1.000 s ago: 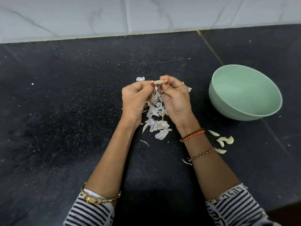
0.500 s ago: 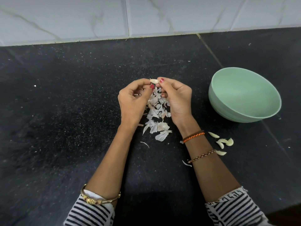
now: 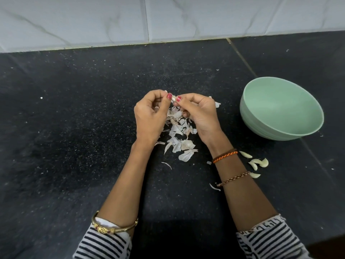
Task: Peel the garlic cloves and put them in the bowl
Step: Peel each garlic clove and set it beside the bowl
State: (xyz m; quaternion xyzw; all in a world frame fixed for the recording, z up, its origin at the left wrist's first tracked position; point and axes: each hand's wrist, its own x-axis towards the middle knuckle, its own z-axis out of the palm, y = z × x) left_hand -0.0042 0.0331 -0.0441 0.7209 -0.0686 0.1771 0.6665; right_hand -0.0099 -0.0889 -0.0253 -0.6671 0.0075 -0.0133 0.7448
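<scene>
A small garlic clove (image 3: 173,98) is pinched between the thumb tips of my left hand (image 3: 150,116) and my right hand (image 3: 200,114), held above a heap of white garlic skins (image 3: 180,135) on the black counter. Most of the clove is hidden by my fingers. A pale green bowl (image 3: 281,109) stands to the right of my hands, and nothing shows inside it. Several peeled cloves (image 3: 258,163) lie on the counter in front of the bowl, beside my right forearm.
The black speckled counter (image 3: 74,118) runs to a white tiled wall (image 3: 168,17) at the back. Stray bits of skin lie around, one strip (image 3: 214,187) near my right forearm. A seam in the counter runs past the bowl on its left.
Both hands have stayed together over the skin heap, working the clove between the thumbs; the clove shows less now. The bowl and loose cloves have not moved.
</scene>
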